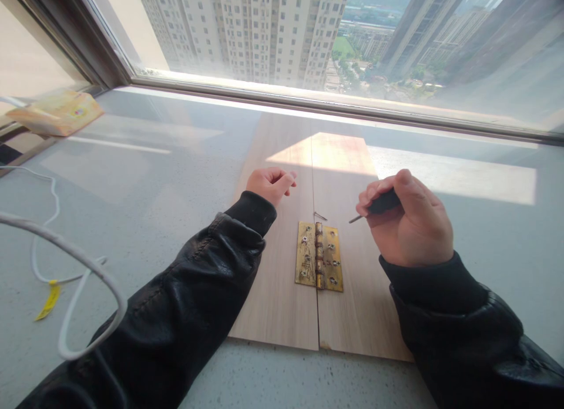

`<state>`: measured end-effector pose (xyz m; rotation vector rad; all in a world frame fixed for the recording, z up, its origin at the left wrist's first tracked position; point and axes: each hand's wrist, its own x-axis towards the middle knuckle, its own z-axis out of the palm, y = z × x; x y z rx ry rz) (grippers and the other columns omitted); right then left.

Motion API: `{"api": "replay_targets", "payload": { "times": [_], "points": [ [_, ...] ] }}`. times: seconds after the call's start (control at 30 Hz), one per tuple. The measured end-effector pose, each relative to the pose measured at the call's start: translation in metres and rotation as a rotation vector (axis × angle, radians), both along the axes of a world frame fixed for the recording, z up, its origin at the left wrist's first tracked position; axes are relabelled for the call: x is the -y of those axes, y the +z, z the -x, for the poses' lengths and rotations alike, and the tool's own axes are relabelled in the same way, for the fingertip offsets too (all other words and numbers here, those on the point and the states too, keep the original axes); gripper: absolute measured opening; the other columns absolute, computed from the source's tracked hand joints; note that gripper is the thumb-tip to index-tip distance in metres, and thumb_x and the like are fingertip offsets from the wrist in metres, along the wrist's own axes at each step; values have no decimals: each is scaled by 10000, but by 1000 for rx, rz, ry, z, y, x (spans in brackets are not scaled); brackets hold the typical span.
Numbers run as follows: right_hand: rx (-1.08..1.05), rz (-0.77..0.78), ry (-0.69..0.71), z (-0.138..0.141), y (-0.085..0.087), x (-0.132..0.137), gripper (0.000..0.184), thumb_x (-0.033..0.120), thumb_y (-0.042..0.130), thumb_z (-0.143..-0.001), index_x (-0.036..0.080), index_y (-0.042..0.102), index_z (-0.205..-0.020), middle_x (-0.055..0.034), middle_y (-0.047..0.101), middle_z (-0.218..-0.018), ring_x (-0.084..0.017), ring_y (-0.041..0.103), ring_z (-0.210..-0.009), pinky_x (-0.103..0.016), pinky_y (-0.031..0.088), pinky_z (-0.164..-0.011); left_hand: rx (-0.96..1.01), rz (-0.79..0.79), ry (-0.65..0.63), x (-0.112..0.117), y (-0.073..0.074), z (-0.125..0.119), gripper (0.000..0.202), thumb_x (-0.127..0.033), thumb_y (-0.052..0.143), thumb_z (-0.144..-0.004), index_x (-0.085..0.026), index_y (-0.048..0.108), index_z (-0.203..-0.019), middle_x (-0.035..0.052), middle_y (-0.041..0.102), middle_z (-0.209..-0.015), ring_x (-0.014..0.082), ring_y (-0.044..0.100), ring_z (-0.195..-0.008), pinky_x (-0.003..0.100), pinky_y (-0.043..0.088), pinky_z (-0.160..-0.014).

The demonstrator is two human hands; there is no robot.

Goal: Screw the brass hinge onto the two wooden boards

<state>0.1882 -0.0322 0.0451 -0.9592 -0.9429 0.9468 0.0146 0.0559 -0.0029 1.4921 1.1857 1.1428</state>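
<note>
My right hand [412, 224] is wrapped round a screwdriver's dark handle [384, 202]; the thin metal shaft points left, above the right board. Over the left board [273, 303] my left hand [269, 184] is curled, thumb against the fingers; what they hold, if anything, is hidden. Between and below the hands, a worn brass hinge [319, 256] lies opened flat across the seam of the left board and the right board [356, 321]. Several screw heads show in both its leaves. Just above the hinge lie small thin screws [320, 216], touching neither hand.
The boards rest on a speckled pale sill [247, 374] in front of a window frame [308, 106]. White cable [94, 265] with a yellow tag [48, 300] loops at the left, partly over my left sleeve. A yellowish packet [61, 113] sits in the far left corner.
</note>
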Motion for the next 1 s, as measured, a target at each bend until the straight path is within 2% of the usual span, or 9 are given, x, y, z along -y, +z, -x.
{"api": "replay_targets", "payload": {
  "times": [0.13,0.23,0.43,0.73,0.87,1.0],
  "points": [
    [-88,0,134,11,1,5,310,406,564,-864,205,613,-633,6,494,-605,-104,462,-525,-266,339,-468,1,-3,1,0,1,0,263,-320,600,-776,-156,635,-574,-32,525,-458,60,435,-438,225,335,-488],
    [-78,29,225,19,2,10,357,399,538,-876,198,576,-584,14,451,-557,-98,433,-483,-263,302,-443,0,1,1,0,1,0,263,-322,598,-776,-156,635,-575,-32,524,-459,62,432,-438,225,335,-486],
    [-65,127,269,26,1,14,384,431,633,-779,190,519,-503,33,400,-490,-84,364,-418,-260,241,-413,3,-1,2,0,0,0,262,-326,600,-777,-160,635,-576,-36,523,-456,61,427,-433,224,340,-489],
    [-65,92,346,25,-1,15,395,339,557,-835,175,482,-483,33,362,-480,-75,335,-421,-249,201,-398,11,-3,-2,1,1,-1,263,-319,598,-779,-157,633,-575,-40,517,-451,56,419,-428,221,339,-491],
    [-10,78,372,23,-1,16,403,321,503,-862,180,485,-485,31,355,-472,-84,331,-434,-259,219,-418,13,-3,-9,1,1,0,264,-316,594,-782,-154,632,-577,-38,516,-453,57,423,-432,221,341,-492],
    [63,93,422,19,0,18,323,273,481,-828,189,522,-519,22,372,-485,-105,351,-469,-282,229,-457,10,3,-6,1,1,0,265,-322,598,-778,-156,631,-574,-38,519,-453,57,422,-432,220,342,-492]
  ]
}}
